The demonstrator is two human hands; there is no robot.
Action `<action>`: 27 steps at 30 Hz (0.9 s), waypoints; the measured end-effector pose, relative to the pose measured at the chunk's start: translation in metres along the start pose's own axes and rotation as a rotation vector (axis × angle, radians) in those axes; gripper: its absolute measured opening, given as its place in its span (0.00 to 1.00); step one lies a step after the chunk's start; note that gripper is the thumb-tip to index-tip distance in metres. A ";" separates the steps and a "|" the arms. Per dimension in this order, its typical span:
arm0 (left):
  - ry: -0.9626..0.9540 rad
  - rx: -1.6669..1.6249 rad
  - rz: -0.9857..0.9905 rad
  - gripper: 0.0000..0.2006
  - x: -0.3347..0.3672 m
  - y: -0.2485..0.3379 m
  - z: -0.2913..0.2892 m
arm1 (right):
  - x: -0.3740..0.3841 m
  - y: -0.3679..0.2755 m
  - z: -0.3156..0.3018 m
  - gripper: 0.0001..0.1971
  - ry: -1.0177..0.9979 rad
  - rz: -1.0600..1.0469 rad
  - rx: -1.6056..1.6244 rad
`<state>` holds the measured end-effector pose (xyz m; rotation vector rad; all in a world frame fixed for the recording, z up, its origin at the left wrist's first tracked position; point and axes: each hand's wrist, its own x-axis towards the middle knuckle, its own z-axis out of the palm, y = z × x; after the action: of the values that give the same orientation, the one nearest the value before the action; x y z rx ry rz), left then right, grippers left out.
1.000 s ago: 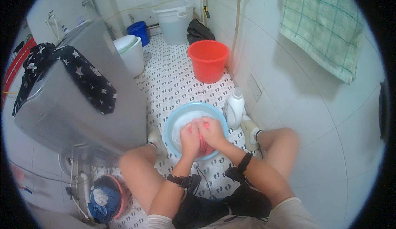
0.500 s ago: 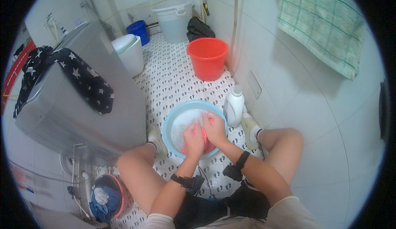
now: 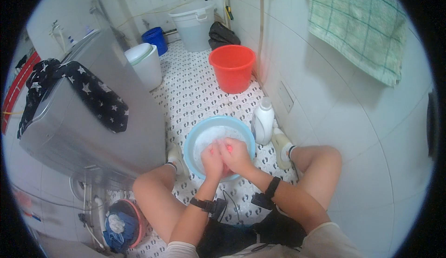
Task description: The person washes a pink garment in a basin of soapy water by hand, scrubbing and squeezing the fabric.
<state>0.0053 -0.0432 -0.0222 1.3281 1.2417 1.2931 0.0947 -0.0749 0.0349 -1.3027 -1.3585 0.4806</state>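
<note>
A light blue basin (image 3: 189,139) of sudsy water (image 3: 209,135) stands on the floor between my feet. Over it my left hand (image 3: 212,160) and my right hand (image 3: 236,155) are closed side by side, nearly touching. Both grip a wet red cloth (image 3: 226,170); bits of it poke out of my fists, and part hangs below between my wrists. My hands hide most of the cloth, so its kind does not show. A white detergent bottle (image 3: 264,122) is upright just right of the basin, next to my right shoe.
Farther ahead is a red bucket (image 3: 232,79), with a black bag (image 3: 223,35) and large pale tub (image 3: 193,30) behind. A grey washing machine (image 3: 107,118) bearing a black star-patterned cloth (image 3: 88,88) borders my left. Clothes fill a pink bucket (image 3: 139,223) at lower left.
My hands have come closer together and slightly lower, with the red cloth bunched tighter between them. My left hand has shifted a little left.
</note>
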 end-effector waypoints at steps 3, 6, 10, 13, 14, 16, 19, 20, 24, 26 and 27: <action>0.011 -0.055 -0.045 0.22 -0.006 0.000 0.002 | 0.000 0.023 0.005 0.18 0.146 0.016 -0.044; -0.104 0.099 0.053 0.21 -0.015 0.012 0.009 | 0.004 0.038 -0.011 0.14 0.115 0.274 -0.123; 0.014 -0.002 -0.025 0.21 -0.004 0.001 -0.001 | -0.007 0.012 0.007 0.19 0.116 -0.020 -0.083; -0.005 0.032 0.050 0.21 -0.007 -0.006 0.007 | 0.000 0.035 0.001 0.19 0.177 -0.039 -0.128; -0.065 0.037 0.045 0.21 -0.009 -0.007 0.009 | 0.003 0.036 -0.006 0.19 0.149 0.116 -0.137; -0.105 0.017 0.015 0.22 -0.011 0.009 0.013 | 0.001 0.034 -0.011 0.18 0.114 0.268 -0.150; 0.020 -0.036 -0.056 0.23 0.006 0.004 -0.001 | -0.003 0.009 0.010 0.19 0.120 -0.046 -0.092; 0.025 -0.055 -0.035 0.23 0.004 0.010 0.000 | 0.000 0.008 0.009 0.19 0.105 -0.087 -0.097; -0.069 0.078 0.046 0.23 -0.004 0.003 0.008 | 0.013 0.031 -0.007 0.20 0.135 0.234 -0.112; -0.008 0.078 0.025 0.22 0.007 -0.004 0.002 | 0.004 0.029 0.012 0.20 0.138 0.165 -0.101; 0.049 0.074 0.002 0.22 0.010 -0.009 0.001 | 0.001 0.029 0.021 0.21 0.141 0.099 -0.094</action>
<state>0.0057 -0.0319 -0.0301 1.3573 1.3337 1.2990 0.0882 -0.0571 0.0045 -1.4580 -1.2155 0.3880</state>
